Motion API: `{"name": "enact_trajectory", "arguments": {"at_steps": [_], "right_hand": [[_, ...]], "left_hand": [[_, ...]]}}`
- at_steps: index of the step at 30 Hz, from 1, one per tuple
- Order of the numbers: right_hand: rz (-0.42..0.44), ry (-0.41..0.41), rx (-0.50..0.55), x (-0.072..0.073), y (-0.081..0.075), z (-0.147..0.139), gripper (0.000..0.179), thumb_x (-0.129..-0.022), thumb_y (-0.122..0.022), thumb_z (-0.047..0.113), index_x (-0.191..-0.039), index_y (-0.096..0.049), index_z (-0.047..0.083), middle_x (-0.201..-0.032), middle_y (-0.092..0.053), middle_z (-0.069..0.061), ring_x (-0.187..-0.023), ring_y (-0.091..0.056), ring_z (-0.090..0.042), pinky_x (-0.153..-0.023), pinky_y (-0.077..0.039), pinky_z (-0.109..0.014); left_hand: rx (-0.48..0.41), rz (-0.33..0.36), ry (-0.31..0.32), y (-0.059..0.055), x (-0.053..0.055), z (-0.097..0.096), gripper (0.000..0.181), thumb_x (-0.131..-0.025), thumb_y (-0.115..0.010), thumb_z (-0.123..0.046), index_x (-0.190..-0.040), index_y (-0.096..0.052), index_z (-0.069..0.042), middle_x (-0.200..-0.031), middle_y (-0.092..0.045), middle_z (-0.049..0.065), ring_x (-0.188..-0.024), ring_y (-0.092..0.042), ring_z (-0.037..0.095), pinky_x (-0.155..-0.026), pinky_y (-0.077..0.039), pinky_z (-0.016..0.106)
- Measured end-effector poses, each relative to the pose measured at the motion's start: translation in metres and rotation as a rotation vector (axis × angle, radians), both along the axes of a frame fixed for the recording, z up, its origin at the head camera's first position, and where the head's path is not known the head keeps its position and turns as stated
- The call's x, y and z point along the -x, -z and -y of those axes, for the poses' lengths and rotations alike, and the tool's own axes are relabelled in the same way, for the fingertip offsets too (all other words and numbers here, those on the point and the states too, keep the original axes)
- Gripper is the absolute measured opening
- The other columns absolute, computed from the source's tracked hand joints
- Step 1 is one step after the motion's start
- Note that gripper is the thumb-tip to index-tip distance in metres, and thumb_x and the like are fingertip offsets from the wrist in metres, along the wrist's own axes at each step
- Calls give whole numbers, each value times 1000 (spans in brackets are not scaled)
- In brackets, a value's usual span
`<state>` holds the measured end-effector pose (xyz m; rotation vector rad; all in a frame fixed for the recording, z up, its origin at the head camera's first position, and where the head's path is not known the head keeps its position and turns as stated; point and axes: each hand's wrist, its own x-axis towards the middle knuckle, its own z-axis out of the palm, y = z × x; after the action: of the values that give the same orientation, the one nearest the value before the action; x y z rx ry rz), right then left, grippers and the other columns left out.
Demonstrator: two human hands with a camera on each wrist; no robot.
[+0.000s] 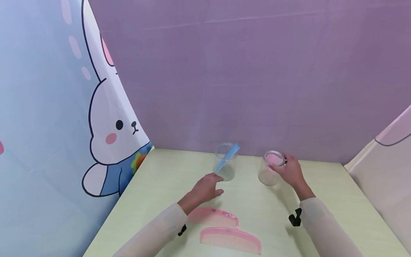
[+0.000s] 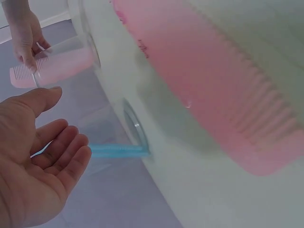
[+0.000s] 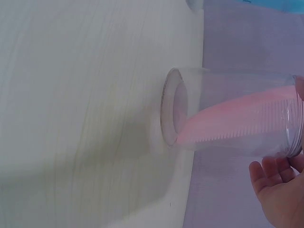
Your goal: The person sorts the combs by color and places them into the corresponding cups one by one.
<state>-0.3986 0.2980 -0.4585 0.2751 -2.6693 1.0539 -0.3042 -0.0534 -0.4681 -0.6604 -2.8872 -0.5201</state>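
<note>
My right hand [image 1: 291,172] grips a clear jar [image 1: 267,177] near its rim, thumb on the near side and fingers around the right. Inside it a pink comb [image 3: 237,118] leans at a slant, its teeth visible through the wall. To the left stands a second clear jar [image 1: 228,173] with a slim light-blue stick-like thing [image 1: 227,157] leaning in it. My left hand [image 1: 205,188] is just in front of that jar, holding nothing. In the left wrist view its fingers [image 2: 61,152] are loosely bent, thumb apart.
Two pink combs lie on the pale table near its front: one with printed decoration [image 1: 213,217] partly behind my left sleeve, and a plainer one [image 1: 231,240] closer. A purple cloth wall [image 1: 244,78] rises behind the jars. A rabbit-printed curtain [image 1: 48,125] hangs at the left.
</note>
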Motion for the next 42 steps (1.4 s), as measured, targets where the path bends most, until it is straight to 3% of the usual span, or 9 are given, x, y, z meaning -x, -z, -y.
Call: {"name": "enact_trajectory", "arguments": {"at_steps": [6,21,29,36,42], "right_hand": [[-18,5,-8,-2,-1,0,74,-86,-81,40,-136,-53,-7,-122,-61,-29,-109,-58,-41,-80,-46,-41],[-24,20,-9,-10,-1,5,71,-85,-82,38,-133,-55,-7,-119,-63,-29,-106,-59,-40,-79,-46,-40],[-13,41,-6,-14,0,5,72,-86,-81,38,-135,-53,-8,-122,-61,-30,-109,-57,-41,-82,-46,-44],[4,38,1,-18,-1,8,74,-86,-81,39,-135,-52,-9,-124,-58,-31,-111,-55,-42,-85,-47,-50],[-19,39,-4,-20,-2,8,70,-85,-82,37,-131,-55,-8,-119,-62,-30,-108,-57,-41,-82,-46,-44]], "left_hand": [[7,45,-13,6,-7,13,40,-88,-80,-28,-122,-71,-9,-113,-73,6,-103,-69,20,-91,-59,34],[47,92,23,15,-25,44,39,-87,-81,-27,-119,-73,-7,-109,-74,7,-94,-70,18,-82,-59,30],[38,183,41,21,-34,51,41,-86,-82,-27,-120,-73,-5,-113,-74,8,-103,-69,21,-90,-58,32],[70,262,-6,26,-42,56,46,-83,-84,-29,-122,-73,-7,-115,-73,6,-108,-67,22,-95,-56,34],[99,273,1,27,-52,62,45,-83,-84,-27,-121,-73,-6,-111,-72,7,-99,-64,18,-91,-57,33]]}}
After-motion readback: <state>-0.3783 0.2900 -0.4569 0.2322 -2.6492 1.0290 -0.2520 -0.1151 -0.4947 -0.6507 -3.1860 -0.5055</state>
